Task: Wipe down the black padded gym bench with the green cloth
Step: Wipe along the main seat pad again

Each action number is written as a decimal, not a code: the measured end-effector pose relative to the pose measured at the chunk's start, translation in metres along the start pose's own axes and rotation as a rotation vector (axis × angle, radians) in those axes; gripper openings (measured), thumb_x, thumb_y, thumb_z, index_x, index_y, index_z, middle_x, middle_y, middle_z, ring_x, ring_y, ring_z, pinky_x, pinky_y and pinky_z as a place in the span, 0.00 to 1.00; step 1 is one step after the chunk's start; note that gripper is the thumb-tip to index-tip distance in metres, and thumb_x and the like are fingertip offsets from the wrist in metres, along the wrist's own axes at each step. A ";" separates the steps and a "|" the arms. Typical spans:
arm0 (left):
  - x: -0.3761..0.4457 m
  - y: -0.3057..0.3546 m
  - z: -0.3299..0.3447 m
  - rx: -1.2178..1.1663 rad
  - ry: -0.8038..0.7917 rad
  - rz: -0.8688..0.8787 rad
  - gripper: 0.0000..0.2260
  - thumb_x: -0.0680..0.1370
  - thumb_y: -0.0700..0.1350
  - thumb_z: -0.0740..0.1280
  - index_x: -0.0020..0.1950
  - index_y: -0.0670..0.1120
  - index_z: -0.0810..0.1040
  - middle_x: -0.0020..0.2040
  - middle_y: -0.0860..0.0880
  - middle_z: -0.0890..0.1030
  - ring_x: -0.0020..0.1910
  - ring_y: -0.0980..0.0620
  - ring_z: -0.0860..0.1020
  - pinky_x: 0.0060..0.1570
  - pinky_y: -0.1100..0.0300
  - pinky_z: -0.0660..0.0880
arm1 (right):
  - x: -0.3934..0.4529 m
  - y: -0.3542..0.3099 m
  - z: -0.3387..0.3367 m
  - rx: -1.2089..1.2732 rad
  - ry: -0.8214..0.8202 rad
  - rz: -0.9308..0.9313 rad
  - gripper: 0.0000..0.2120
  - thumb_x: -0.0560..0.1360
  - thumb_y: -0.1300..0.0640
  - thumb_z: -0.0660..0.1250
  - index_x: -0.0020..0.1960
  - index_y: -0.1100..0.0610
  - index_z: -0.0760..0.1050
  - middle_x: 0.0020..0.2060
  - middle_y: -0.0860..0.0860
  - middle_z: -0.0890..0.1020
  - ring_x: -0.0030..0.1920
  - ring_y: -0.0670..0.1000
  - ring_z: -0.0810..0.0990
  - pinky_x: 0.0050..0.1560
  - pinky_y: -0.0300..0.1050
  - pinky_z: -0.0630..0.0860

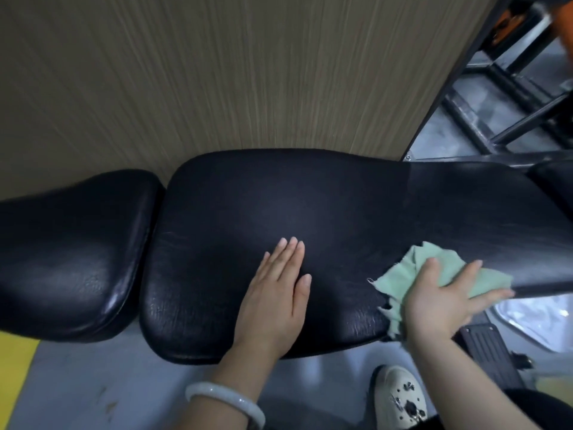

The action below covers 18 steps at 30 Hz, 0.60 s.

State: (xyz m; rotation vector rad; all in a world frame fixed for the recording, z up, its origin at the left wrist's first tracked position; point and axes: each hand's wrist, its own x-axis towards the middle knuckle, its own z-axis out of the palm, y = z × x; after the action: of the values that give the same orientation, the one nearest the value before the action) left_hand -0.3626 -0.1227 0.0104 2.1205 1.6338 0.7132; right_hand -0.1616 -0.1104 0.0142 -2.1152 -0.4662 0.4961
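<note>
The black padded gym bench runs left to right across the view, with a long back pad and a shorter seat pad at the left. My left hand lies flat on the long pad near its front edge, fingers straight and together. My right hand presses the light green cloth against the pad's front right part, fingers spread over it. The cloth's frayed lower corner hangs over the pad's front edge.
A wood-grain wall panel stands right behind the bench. Black metal gym frames stand at the upper right. A black foot plate and my white shoe are on the grey floor below; yellow floor marking at the left.
</note>
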 end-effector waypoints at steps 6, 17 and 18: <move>0.006 -0.002 0.000 -0.048 0.061 0.062 0.28 0.83 0.57 0.42 0.75 0.42 0.62 0.75 0.50 0.63 0.75 0.58 0.53 0.73 0.60 0.48 | -0.122 0.014 0.037 0.168 -0.036 0.152 0.33 0.77 0.44 0.62 0.75 0.35 0.48 0.77 0.52 0.39 0.76 0.59 0.52 0.71 0.59 0.61; -0.009 -0.080 -0.062 0.400 -0.069 0.050 0.25 0.81 0.54 0.49 0.73 0.41 0.67 0.72 0.47 0.69 0.73 0.53 0.60 0.72 0.57 0.50 | -0.099 0.001 0.019 0.188 -0.049 0.154 0.35 0.77 0.42 0.62 0.76 0.37 0.44 0.77 0.57 0.42 0.74 0.60 0.59 0.69 0.52 0.60; -0.011 -0.087 -0.065 0.420 -0.093 0.058 0.26 0.82 0.55 0.47 0.73 0.41 0.65 0.73 0.48 0.67 0.74 0.53 0.59 0.73 0.58 0.49 | -0.091 -0.002 0.015 0.203 -0.040 0.145 0.35 0.78 0.43 0.61 0.77 0.38 0.44 0.77 0.57 0.43 0.74 0.59 0.60 0.67 0.48 0.60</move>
State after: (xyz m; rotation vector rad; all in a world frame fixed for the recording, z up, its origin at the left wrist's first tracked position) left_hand -0.4710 -0.1117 0.0116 2.4515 1.8000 0.2964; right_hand -0.2465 -0.1444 0.0241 -1.9542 -0.2733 0.6423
